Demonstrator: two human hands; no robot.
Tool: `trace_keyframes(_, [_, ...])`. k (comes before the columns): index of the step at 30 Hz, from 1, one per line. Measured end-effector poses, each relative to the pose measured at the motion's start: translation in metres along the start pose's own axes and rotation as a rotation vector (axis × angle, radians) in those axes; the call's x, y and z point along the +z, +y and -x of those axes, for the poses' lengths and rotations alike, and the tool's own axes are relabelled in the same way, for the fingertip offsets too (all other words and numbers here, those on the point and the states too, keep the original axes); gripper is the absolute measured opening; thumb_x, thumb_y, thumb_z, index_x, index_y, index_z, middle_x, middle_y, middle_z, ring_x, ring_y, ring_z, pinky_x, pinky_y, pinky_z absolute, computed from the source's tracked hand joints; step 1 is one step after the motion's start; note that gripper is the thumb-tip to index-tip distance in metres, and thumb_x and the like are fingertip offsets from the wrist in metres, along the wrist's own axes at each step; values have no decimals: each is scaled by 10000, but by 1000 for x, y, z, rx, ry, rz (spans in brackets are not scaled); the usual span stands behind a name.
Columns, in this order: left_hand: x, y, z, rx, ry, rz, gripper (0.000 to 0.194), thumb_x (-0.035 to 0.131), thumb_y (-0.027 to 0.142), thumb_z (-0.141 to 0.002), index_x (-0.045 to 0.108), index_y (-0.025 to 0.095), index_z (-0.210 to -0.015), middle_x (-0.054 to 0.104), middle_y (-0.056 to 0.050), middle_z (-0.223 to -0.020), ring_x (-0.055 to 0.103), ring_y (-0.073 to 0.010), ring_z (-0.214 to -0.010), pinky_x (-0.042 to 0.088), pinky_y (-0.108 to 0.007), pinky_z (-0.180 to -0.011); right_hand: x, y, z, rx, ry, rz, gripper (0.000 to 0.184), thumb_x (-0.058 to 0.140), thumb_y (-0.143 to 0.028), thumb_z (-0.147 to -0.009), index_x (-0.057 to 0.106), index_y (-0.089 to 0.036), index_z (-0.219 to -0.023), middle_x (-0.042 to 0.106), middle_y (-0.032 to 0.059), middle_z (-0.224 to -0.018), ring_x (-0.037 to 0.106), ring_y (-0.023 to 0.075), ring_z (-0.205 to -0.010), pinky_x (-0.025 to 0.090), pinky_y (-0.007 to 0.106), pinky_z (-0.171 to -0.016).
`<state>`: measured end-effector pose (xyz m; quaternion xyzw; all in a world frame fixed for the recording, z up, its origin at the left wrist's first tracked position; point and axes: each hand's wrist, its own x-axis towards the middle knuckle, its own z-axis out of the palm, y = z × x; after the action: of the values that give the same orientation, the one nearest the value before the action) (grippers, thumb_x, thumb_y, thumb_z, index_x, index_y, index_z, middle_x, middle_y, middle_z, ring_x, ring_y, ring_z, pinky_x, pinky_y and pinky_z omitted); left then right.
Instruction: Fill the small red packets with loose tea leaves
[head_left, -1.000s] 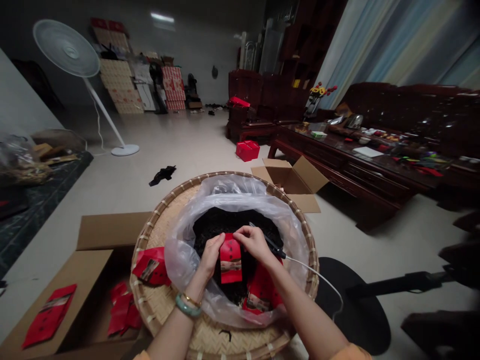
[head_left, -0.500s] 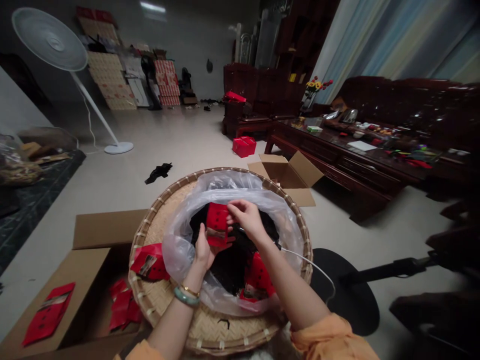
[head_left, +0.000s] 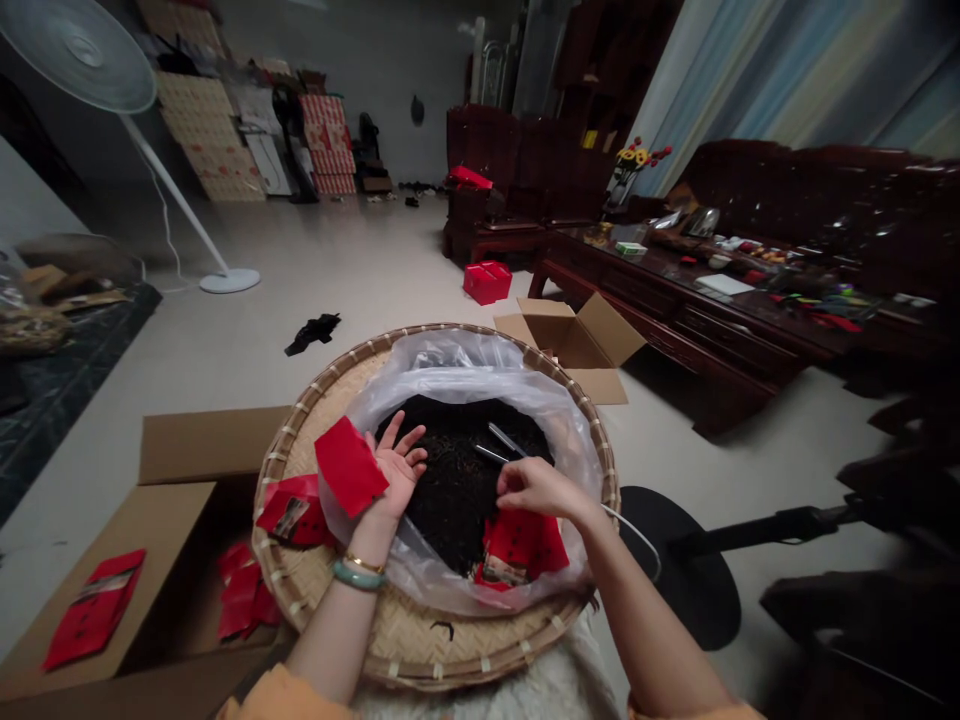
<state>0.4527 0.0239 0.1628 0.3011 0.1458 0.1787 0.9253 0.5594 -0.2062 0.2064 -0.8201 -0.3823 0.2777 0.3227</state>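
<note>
Where a wide, round bamboo tray (head_left: 420, 645) fills the lower middle of the view, its woven strips form a shallow basket with a bound rim. It rests low over a polished, pale floor (head_left: 322, 250). Inside the tray, a crinkled clear plastic bag (head_left: 450, 352) lies open, its soft folds rolled back around a heap of dark, crumbly tea leaves (head_left: 457, 500).

The left hand (head_left: 397, 470) is palm up above the bag's edge, with its fingers spread wide. A flat red packet (head_left: 349, 466) touches the thumb side of that hand, tilted over the plastic. A jade bangle (head_left: 358, 575) and a thin gold bracelet (head_left: 361, 563) circle the left wrist.

The right hand (head_left: 536, 490) hangs over the leaves, its fingers curled narrow. Just beyond them, a slim 2-pronged metal tool (head_left: 502, 440) points across the heap; whether those fingers grip it cannot be told. Below that hand, red packets (head_left: 521, 548) lie against the inside of the bag.

To the left, an open cardboard carton (head_left: 180, 530) holds more red packets (head_left: 241, 600). Farther off stand a white pedestal fan (head_left: 79, 50), stacked flattened cartons (head_left: 206, 130), and a dark wooden table (head_left: 675, 300) crowded with small objects, beside a carved wooden sofa (head_left: 810, 190) and striped curtains (head_left: 720, 80).
</note>
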Motion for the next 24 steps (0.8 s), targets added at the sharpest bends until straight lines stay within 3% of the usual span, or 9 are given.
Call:
trace_keyframes(3, [2,19,2,86,7,85,506,284,612,-853,593,304,-1110,710,-47,-885,564,-125,-539,416,-233,-470,1,12,16,49,-18,121,135,737,-219,-559,662,-185,-667,608,-39,-579,502,99,-525,304,188,-471])
trace_keyframes(6, [11,39,5,208,-23,194,512,267,633,-845,647,320,-985,719,-13,-824,496,-104,-486,372,-215,-440,3,15,18,52,-15,111,108,716,-180,-568,654,-186,-656,591,-46,-571,490,95,-526,301,185,-477])
trace_keyframes(8, [20,40,7,175,-36,131,471,331,603,-842,656,286,-970,720,-19,-803,532,-117,-516,412,-235,-480,4,15,15,48,-17,20,53,675,-168,-603,646,-174,-647,583,-43,-559,491,95,-524,318,183,-485])
trace_keyframes(12, [38,4,12,-12,-79,-339,341,606,438,-749,670,165,-943,718,-89,-835,620,-164,-611,426,-234,-512,3,12,5,46,29,-247,56,608,-199,-668,640,-153,-667,580,-35,-551,496,95,-516,347,183,-493])
trace_keyframes(15, [45,-30,19,-16,-183,-794,339,707,313,-658,691,145,-952,716,-114,-888,633,-189,-697,449,-249,-575,3,9,0,29,81,-328,80,591,-203,-686,647,-149,-702,568,-39,-540,483,89,-493,341,180,-477])
trace_keyframes(18, [46,-46,26,63,-280,-1106,342,704,238,-625,712,183,-963,722,-76,-863,620,-185,-700,461,-269,-649,7,9,-5,37,130,-295,104,566,-185,-708,659,-147,-735,563,-37,-531,478,91,-474,339,184,-459])
trace_keyframes(21, [44,-49,27,90,-264,-1219,251,669,225,-634,737,196,-874,721,-51,-756,623,-191,-664,462,-275,-649,14,7,-5,26,217,-213,122,562,-168,-722,679,-159,-753,625,-4,-616,552,125,-567,420,220,-540])
trace_keyframes(24, [40,-49,25,75,-184,-1163,199,666,228,-625,739,188,-806,719,-53,-715,637,-199,-656,472,-273,-632,22,0,1,-63,352,-93,178,549,-143,-753,699,-186,-837,674,43,-815,603,168,-755,469,286,-725])
